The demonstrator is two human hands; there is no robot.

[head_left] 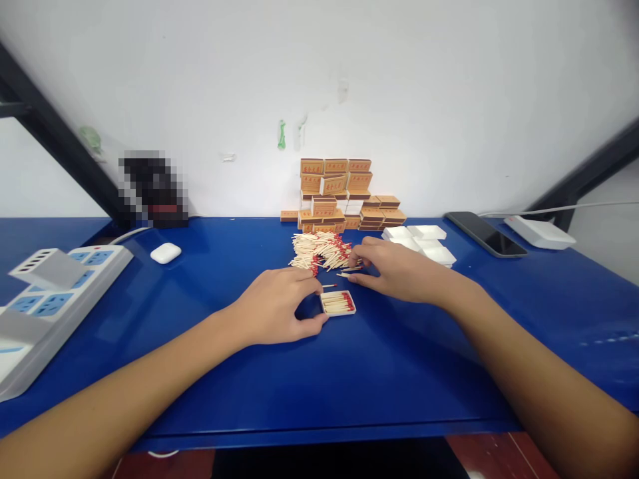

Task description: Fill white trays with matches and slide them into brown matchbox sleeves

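A small white matchbox tray [338, 313] lies on the blue table, filled with red-tipped matches [337, 303] whose heads point right. My left hand [279, 306] holds the tray's left end between thumb and fingers. Just beyond it, a single match [329, 286] lies on the table. To the right, my right hand [389, 269] is at the near right edge of a loose match pile [322, 249]. Its thumb and fingers are closed around a few matchsticks [344, 275]; exactly how many is hidden.
Stacked orange matchboxes [334, 183] stand against the wall behind the pile. White empty trays [426, 233] sit beyond my right hand. Farther right are a phone [485, 233] and a white box [539, 231]. A power strip [64, 299] and a white earbud case [166, 253] lie left.
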